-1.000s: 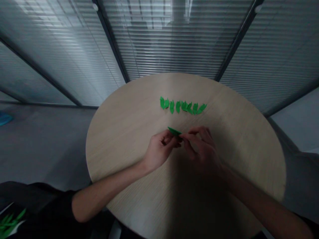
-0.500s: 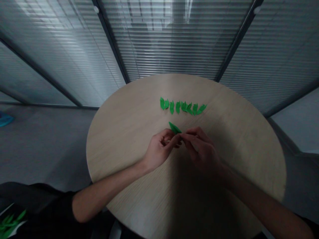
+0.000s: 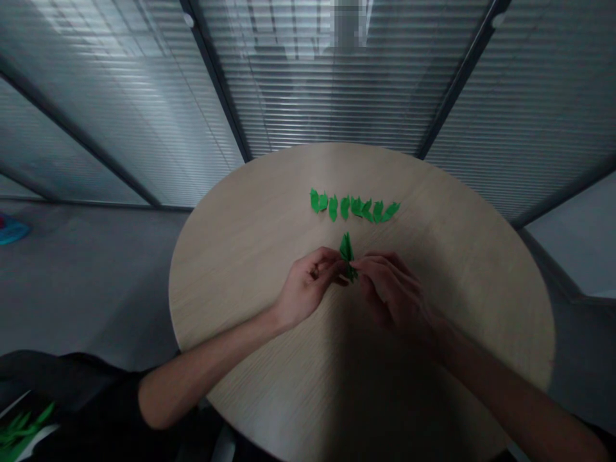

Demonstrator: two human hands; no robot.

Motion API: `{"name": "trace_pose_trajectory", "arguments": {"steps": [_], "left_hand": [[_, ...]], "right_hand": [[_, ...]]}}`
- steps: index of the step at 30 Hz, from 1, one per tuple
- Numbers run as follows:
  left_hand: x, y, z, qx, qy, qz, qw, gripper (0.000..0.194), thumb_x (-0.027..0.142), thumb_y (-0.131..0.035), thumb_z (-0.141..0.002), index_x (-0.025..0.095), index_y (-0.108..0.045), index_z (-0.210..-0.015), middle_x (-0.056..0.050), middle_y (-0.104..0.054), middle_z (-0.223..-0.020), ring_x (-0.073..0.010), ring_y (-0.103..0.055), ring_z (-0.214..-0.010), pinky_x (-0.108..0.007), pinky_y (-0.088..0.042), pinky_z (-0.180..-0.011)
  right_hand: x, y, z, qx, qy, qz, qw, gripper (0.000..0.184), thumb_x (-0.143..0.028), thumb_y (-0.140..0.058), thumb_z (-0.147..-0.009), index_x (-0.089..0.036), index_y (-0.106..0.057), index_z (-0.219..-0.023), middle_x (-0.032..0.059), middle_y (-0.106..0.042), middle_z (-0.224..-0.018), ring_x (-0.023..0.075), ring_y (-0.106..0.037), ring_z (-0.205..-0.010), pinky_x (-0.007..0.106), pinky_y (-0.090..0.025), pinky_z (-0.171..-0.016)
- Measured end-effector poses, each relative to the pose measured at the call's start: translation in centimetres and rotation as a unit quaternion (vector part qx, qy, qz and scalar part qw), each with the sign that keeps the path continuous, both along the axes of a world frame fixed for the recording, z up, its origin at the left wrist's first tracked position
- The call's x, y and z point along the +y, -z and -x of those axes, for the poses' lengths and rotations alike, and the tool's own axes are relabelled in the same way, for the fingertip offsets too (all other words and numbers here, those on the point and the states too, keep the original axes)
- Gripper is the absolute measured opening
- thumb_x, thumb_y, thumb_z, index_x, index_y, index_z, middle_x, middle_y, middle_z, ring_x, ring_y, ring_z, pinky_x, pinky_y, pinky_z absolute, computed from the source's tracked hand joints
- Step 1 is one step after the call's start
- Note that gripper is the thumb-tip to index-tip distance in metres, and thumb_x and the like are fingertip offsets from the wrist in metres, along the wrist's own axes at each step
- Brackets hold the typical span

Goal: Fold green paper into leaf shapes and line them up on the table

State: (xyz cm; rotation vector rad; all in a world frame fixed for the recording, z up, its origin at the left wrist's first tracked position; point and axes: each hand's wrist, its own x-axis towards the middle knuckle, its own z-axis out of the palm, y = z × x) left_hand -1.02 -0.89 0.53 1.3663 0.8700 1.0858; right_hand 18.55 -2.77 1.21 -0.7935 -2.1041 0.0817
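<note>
A small piece of folded green paper (image 3: 346,248) stands between my two hands over the middle of the table, its pointed end upward and away from me. My left hand (image 3: 304,285) is closed, pinching the left side of the paper between thumb and fingers. From the right, the fingertips of my right hand (image 3: 395,292) close on its lower part; that hand is slightly blurred. Beyond the hands lies a row of several similar folded green paper pieces (image 3: 333,208), some of them touching each other.
The round wooden table (image 3: 231,256) stands against glass panels with blinds (image 3: 332,115). At the lower left, more green pieces (image 3: 22,430) lie on something white beside a dark chair or bag. A blue object (image 3: 13,231) is on the floor at left.
The folded green paper has turned from leaning left to nearly upright, and a lower part now shows below the fingers. My right hand has shifted slightly to the right.
</note>
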Motion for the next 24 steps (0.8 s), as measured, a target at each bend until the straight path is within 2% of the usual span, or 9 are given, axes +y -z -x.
{"name": "trace_pose_trajectory", "arguments": {"steps": [4,7,10,13,16,19,24], "left_hand": [[-0.1,-0.1,0.0,0.012,0.017,-0.005,1.0,0.025,0.041,-0.068,-0.095,0.017,-0.062,-0.093,-0.003,-0.073,-0.077,-0.0147,-0.072,-0.068,-0.028,-0.062,-0.067],[-0.3,-0.1,-0.1,0.014,0.021,-0.004,1.0,0.023,0.039,-0.067,-0.095,0.017,-0.061,-0.091,-0.003,-0.071,-0.075,-0.0143,-0.071,-0.067,-0.027,-0.061,-0.065],[-0.4,0.0,-0.2,0.015,0.025,-0.011,1.0,0.019,0.033,-0.066,-0.095,0.017,-0.059,-0.087,-0.001,-0.068,-0.07,-0.0127,-0.068,-0.064,-0.024,-0.057,-0.062],[-0.5,0.2,-0.1,0.029,0.026,-0.011,0.999,0.015,0.028,-0.064,-0.093,0.018,-0.057,-0.084,0.0,-0.067,-0.067,-0.0111,-0.065,-0.061,-0.022,-0.052,-0.057],[-0.6,0.3,0.0,0.052,0.009,-0.021,0.998,0.013,0.026,-0.065,-0.092,0.018,-0.058,-0.084,0.0,-0.066,-0.065,-0.0107,-0.064,-0.059,-0.021,-0.05,-0.055],[-0.6,0.3,0.0,0.052,-0.006,-0.039,0.998,0.01,0.026,-0.066,-0.092,0.017,-0.061,-0.092,0.0,-0.067,-0.07,-0.0108,-0.066,-0.061,-0.021,-0.052,-0.056],[-0.5,0.0,-0.1,0.042,-0.011,-0.025,0.999,0.017,0.032,-0.068,-0.092,0.016,-0.065,-0.096,-0.001,-0.069,-0.075,-0.0117,-0.069,-0.063,-0.021,-0.057,-0.058]], "right_hand": [[0.1,0.4,0.4,0.074,0.047,0.036,0.995,0.018,-0.018,-0.059,-0.099,-0.026,-0.063,-0.115,0.0057,-0.076,-0.099,0.0226,-0.073,-0.092,0.04,-0.061,-0.082],[0.1,0.5,0.6,0.126,0.068,0.117,0.983,0.003,-0.023,-0.062,-0.098,-0.025,-0.064,-0.1,0.0033,-0.073,-0.09,0.0194,-0.072,-0.083,0.036,-0.061,-0.077],[0.2,0.4,0.9,0.191,0.024,0.206,0.96,0.005,-0.026,-0.066,-0.095,-0.022,-0.066,-0.092,0.0035,-0.071,-0.093,0.0172,-0.072,-0.084,0.033,-0.063,-0.077],[0.2,0.3,1.2,0.231,-0.019,0.261,0.937,0.004,-0.025,-0.068,-0.094,-0.021,-0.068,-0.092,0.0038,-0.071,-0.097,0.0162,-0.074,-0.086,0.033,-0.066,-0.08],[0.2,0.4,1.3,0.224,-0.008,0.274,0.935,0.004,-0.024,-0.07,-0.093,-0.021,-0.069,-0.092,0.0029,-0.073,-0.093,0.0157,-0.074,-0.082,0.032,-0.067,-0.079],[0.1,0.4,1.3,0.205,0.018,0.256,0.944,0.003,-0.023,-0.071,-0.092,-0.021,-0.069,-0.092,0.0031,-0.073,-0.093,0.0151,-0.073,-0.078,0.03,-0.066,-0.075],[0.2,0.4,1.1,0.195,0.041,0.228,0.953,0.002,-0.022,-0.069,-0.093,-0.021,-0.07,-0.093,0.0032,-0.073,-0.095,0.0132,-0.073,-0.076,0.027,-0.065,-0.072]]}}
